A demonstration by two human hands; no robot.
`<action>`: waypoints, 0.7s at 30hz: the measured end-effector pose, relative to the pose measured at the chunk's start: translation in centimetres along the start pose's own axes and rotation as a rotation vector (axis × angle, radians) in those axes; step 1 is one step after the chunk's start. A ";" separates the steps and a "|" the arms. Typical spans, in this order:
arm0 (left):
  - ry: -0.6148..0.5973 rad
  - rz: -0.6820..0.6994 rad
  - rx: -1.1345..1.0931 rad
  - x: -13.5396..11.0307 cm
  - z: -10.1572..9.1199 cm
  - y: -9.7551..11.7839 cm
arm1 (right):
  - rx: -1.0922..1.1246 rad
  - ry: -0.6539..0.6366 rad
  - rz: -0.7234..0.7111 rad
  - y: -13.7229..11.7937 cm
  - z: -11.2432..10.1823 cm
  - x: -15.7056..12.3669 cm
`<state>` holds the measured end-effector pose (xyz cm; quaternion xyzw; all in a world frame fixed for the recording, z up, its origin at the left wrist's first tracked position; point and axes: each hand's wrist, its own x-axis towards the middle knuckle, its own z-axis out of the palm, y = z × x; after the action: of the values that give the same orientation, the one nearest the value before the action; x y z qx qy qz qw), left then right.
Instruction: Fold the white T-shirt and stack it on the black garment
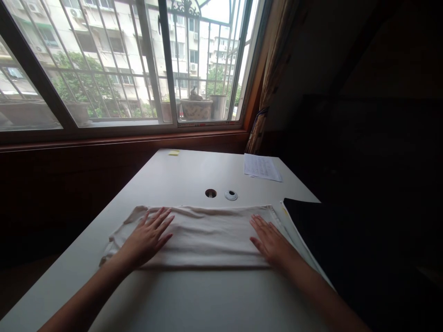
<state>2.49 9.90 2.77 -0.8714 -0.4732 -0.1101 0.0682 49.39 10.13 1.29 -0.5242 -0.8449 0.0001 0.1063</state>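
A pale, off-white piece of folded cloth (pixel 211 237), perhaps a garment, lies as a wide strip across the white table. Shallow wrinkles run along it, and its left end is bunched and uneven. My left hand (pixel 148 235) rests on the cloth's left part, palm down with fingers spread. On the right part lies my right hand (pixel 272 242), also flat with its fingers stretched out. Neither hand grips the fabric. What kind of garment it is, if one, I cannot tell.
The white table (pixel 207 295) has a round cable hole (pixel 211 193) and a white ring-shaped cap (pixel 231 195) beyond the cloth. Printed papers (pixel 262 167) lie at the back right, a yellow sticky note (pixel 174 152) at the back left. A dark flat panel (pixel 311 226) borders the right side.
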 end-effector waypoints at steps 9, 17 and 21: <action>-0.121 -0.082 -0.019 9.6 4.6 3.8 | 0.005 -0.130 -0.001 -6.9 3.0 10.0; -0.227 -0.143 -0.050 7.7 4.5 -4.2 | -0.059 -0.139 0.258 3.4 3.7 8.5; -0.258 -0.220 -0.027 5.9 4.2 -8.6 | -0.082 -0.125 0.334 6.9 3.5 7.6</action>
<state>-1.06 20.30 0.37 -0.8220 -0.5692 -0.0104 -0.0174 51.62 20.40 -1.51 -0.6600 -0.7505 0.0159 0.0306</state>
